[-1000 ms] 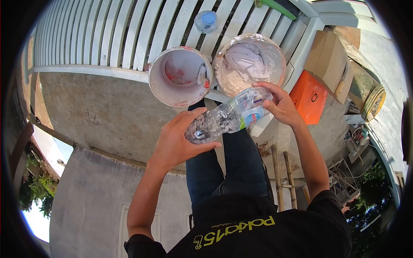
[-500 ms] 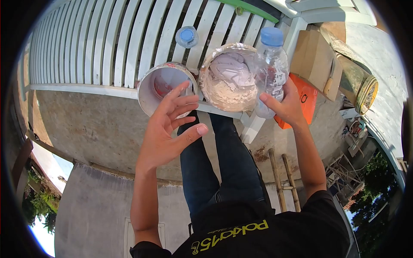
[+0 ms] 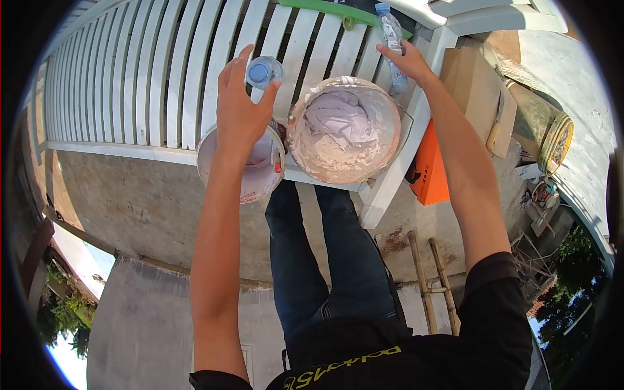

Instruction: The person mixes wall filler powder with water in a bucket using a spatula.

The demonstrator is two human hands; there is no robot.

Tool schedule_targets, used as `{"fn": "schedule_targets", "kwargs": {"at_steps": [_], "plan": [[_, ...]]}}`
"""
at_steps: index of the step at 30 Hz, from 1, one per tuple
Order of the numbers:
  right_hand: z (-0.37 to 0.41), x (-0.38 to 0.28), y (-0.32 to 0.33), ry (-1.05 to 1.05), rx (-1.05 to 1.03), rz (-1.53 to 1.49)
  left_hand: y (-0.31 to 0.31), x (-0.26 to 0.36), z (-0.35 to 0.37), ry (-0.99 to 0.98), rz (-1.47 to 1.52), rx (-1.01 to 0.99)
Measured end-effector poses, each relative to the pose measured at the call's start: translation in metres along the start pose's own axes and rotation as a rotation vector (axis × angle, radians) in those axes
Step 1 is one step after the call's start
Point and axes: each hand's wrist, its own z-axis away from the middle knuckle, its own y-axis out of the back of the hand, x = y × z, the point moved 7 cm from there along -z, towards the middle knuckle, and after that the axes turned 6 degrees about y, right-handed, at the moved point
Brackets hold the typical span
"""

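My right hand (image 3: 409, 62) grips a clear plastic bottle (image 3: 390, 29) with a blue cap, out over the far right end of the bench. My left hand (image 3: 242, 107) reaches over the bench with its fingers spread around a second clear bottle (image 3: 275, 67), whose blue cap faces up. The thumb and forefinger lie on either side of that bottle. Below my left forearm is a white pail (image 3: 259, 188), partly hidden by the arm. Between my arms sits a paint-crusted bucket (image 3: 344, 170) with pale, lumpy paste inside.
The white slatted bench (image 3: 169, 78) carries the buckets, with a green strip (image 3: 318, 6) along its far side. To the right are a cardboard box (image 3: 461, 84), an orange box (image 3: 431, 172) and a tipped, stained bucket (image 3: 546, 133). A bamboo ladder (image 3: 426, 286) lies near my legs.
My right hand has carried its bottle away from me, from beside the paste bucket to the bench's far right. My left hand has moved forward from over the pail to the second bottle.
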Motion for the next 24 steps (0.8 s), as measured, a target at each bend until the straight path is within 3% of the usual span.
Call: {"fn": "schedule_targets", "kwargs": {"at_steps": [4,7,10,13,16,19,21,24], "plan": [[-0.022,0.040,-0.027,0.040,0.009,0.153,-0.024,-0.017,-0.019,-0.080,-0.050,-0.054],[-0.023,0.057,-0.031,0.033,0.074,-0.010,-0.017,-0.008,-0.020,-0.074,0.007,0.011],[-0.008,0.029,-0.002,0.184,0.407,-0.060,-0.007,-0.007,-0.017,-0.022,-0.008,0.008],[0.040,-0.038,0.000,0.334,0.374,-0.180,-0.004,-0.017,-0.015,-0.024,-0.079,0.016],[0.094,-0.105,-0.024,0.461,0.118,-0.230,0.010,-0.011,-0.015,0.027,-0.097,-0.022],[0.143,-0.166,-0.050,0.728,-0.026,-0.166,0.042,0.017,-0.001,-0.160,-0.082,0.007],[0.172,-0.212,-0.056,0.937,0.006,-0.131,0.072,0.042,0.015,-0.167,-0.053,-0.043],[0.187,-0.255,-0.069,1.139,-0.024,-0.138,0.115,0.089,0.048,-0.336,-0.071,-0.134]]}}
